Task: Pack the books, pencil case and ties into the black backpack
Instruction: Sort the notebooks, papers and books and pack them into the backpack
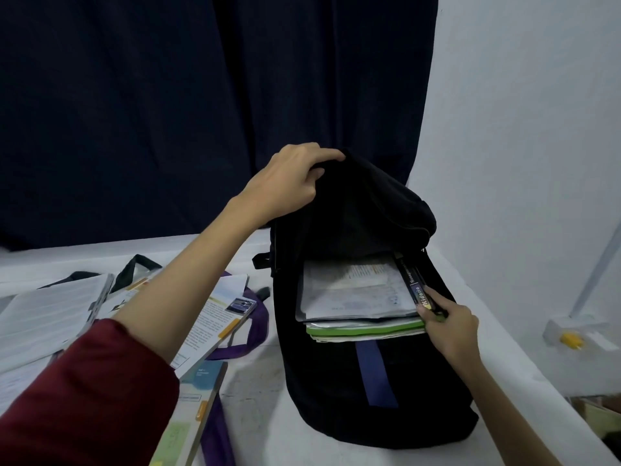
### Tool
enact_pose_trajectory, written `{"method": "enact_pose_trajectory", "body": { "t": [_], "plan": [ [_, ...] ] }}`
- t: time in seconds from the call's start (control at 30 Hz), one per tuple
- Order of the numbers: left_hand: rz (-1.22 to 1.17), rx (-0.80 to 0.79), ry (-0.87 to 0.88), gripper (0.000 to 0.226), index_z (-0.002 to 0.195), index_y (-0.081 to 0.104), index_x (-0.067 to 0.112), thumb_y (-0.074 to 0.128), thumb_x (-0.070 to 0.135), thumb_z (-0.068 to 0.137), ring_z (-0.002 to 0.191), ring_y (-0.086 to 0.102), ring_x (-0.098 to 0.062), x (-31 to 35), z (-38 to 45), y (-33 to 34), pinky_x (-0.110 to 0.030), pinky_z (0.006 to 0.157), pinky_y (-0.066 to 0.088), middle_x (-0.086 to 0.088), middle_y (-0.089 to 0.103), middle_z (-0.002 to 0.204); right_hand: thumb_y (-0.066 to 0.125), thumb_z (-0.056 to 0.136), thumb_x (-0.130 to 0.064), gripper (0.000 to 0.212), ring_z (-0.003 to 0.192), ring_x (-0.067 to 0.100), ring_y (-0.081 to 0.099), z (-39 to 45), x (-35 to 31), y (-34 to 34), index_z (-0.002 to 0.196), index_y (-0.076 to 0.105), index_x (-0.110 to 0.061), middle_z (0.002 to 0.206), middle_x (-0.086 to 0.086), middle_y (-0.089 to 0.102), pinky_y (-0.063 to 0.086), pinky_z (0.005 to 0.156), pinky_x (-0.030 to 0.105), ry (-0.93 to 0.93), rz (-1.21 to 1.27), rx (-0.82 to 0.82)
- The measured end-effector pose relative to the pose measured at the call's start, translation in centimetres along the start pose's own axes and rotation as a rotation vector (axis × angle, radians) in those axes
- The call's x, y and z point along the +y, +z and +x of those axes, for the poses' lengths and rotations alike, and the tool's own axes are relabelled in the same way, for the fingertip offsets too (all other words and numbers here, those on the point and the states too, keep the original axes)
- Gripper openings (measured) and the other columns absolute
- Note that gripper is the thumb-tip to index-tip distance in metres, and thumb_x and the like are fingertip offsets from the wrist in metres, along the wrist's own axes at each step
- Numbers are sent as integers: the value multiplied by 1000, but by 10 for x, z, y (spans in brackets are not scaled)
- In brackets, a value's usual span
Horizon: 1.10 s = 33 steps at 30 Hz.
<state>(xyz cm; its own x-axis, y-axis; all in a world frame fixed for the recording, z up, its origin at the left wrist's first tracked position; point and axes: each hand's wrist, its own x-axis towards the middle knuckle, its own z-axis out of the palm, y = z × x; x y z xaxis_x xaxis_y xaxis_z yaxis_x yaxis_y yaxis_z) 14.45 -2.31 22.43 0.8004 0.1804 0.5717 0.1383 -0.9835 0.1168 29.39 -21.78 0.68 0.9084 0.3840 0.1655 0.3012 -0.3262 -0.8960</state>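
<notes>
Left hand (295,183) grips the backpack (353,364) flap, held up; right hand (450,326) pinches a book (415,287) spine, stood against books (356,297) inside.

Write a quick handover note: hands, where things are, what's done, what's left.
Left hand grips the top flap of the backpack, holding it open.
Right hand holds a dark book at the bag's right side, partly inside.
Done: a stack of books is in the bag.
Left: open books and purple ties still lie on the table; pencil case not visible.
</notes>
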Motion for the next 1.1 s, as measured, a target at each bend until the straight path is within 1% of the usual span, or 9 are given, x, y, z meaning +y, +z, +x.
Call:
{"method": "enact_pose_trajectory", "body": {
  "t": [0.2,0.33,0.4,0.5,0.63,0.73,0.83,1.03,1.1],
  "plan": [
    [-21,2,-24,42,132,54,21,44,3,95,88,44,-8,6,-5,6,-22,81,35,11,48,96,57,92,-7,35,98,32,61,-3,0,5,126,60,-11,106,18,69,38,86,21,-24,4,64],
    [-66,-34,-80,41,130,56,23,46,4,95,86,44,-7,3,-20,15,-22,82,36,12,47,95,54,88,-9,25,97,31,62,-13,-31,-5,107,67,-1,105,16,67,46,85,26,-294,158,402],
    [-133,-81,-116,39,125,60,25,50,5,93,89,47,-6,-4,-33,23,-23,86,38,13,51,97,53,86,-4,22,94,26,61,-16,-56,-6,103,65,3,102,16,65,49,83,23,-503,210,477],
    [-257,-274,-186,31,117,65,28,59,12,91,102,53,-6,-20,-61,29,-23,93,40,16,59,104,54,85,0,18,97,23,56,-25,-95,8,99,65,2,102,13,65,46,88,28,-716,168,446],
    [-673,-416,-412,25,116,68,19,60,20,92,101,63,-5,-52,-115,16,-16,85,47,10,69,111,56,83,-8,16,97,15,52,-45,-129,57,92,68,-4,95,5,66,33,91,6,-814,102,203],
    [-725,-259,-655,29,120,64,26,53,34,95,106,62,-5,-100,-169,-4,-15,83,46,12,65,119,57,81,-9,14,94,17,54,-67,-150,107,88,69,-8,89,-1,66,40,87,21,-789,69,24],
    [-580,9,-955,33,127,56,24,55,33,95,100,60,-9,-172,-244,-21,-19,75,44,3,61,122,61,84,-5,11,92,21,56,-103,-176,166,90,69,-9,87,-3,61,41,80,19,-726,43,-226],
    [-485,797,-1725,53,136,44,3,64,14,88,122,47,-33,-266,-399,-64,-36,97,38,-23,43,139,51,91,-17,17,103,21,48,-187,-244,311,96,66,-13,101,1,66,43,85,36,-800,-88,-667],
    [-651,1026,-1855,53,134,42,0,63,14,87,109,53,-32,-284,-439,-77,-37,88,43,-22,47,135,49,91,-18,20,108,21,48,-210,-263,360,103,65,-15,107,1,65,43,89,37,-763,-136,-763]
  ]
}}
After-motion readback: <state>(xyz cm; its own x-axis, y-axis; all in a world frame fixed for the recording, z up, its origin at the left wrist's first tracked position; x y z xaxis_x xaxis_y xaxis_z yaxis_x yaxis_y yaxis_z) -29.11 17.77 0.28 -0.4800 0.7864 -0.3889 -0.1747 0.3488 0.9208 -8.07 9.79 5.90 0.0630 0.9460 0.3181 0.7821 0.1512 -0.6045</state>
